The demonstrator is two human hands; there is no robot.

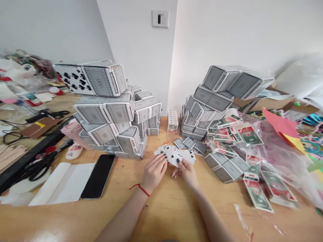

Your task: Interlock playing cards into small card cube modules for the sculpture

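Note:
Several loose playing cards [172, 150] lie face up and overlapping on the wooden table [166, 208]. My left hand [154, 169], with a red string bracelet at the wrist, rests on the left of these cards, fingers stretched out flat. Thumb and fingers of my right hand [188, 173] pinch the near edge of a playing card showing a 3 [179, 156]. Some fingertips of that hand are tucked out of sight. Just behind the cards lie grey-backed card pieces [191, 144]. A grey block made of folded cards [227, 166] sits right of my right hand.
Tall stacks of card-covered blocks rise at left [104, 112] and right [202, 107]. Red-green card boxes [258, 196] and plastic wrap crowd the right. A black phone [98, 176], white paper [64, 183] and black scissors [44, 166] lie left. A clear case [173, 121] stands behind.

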